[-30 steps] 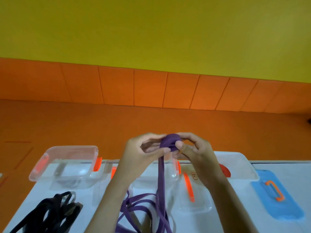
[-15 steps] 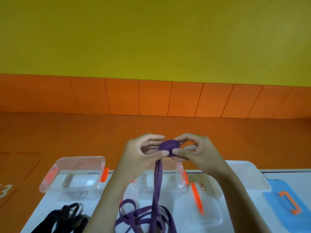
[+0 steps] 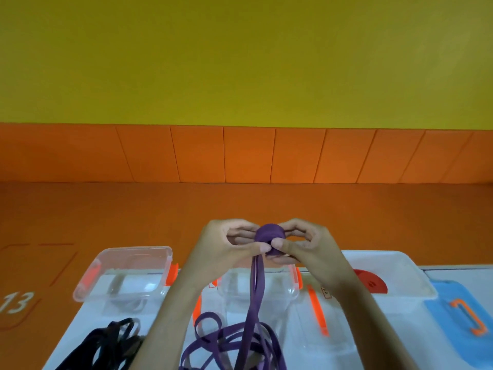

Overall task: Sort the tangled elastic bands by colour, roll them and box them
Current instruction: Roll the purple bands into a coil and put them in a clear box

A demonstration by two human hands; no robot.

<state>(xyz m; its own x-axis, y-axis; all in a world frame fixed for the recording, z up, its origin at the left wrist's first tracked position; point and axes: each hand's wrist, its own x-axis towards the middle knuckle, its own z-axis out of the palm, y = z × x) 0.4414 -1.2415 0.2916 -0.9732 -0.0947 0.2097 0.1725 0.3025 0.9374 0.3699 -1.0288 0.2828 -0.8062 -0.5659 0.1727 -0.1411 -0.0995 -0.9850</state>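
Left grip [image 3: 226,248] pinches round roll [image 3: 268,233].

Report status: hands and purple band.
Left hand and right hand both pinch the purple roll. Tail hangs to the purple heap. Black bands aside, nothing in the way.

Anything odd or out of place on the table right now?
Nothing spilled or broken. One oddity: the left clear box seems to overhang the far left corner of the table. Left hand and right hand pinch the purple roll; its tail drops to the loose purple band on the table.
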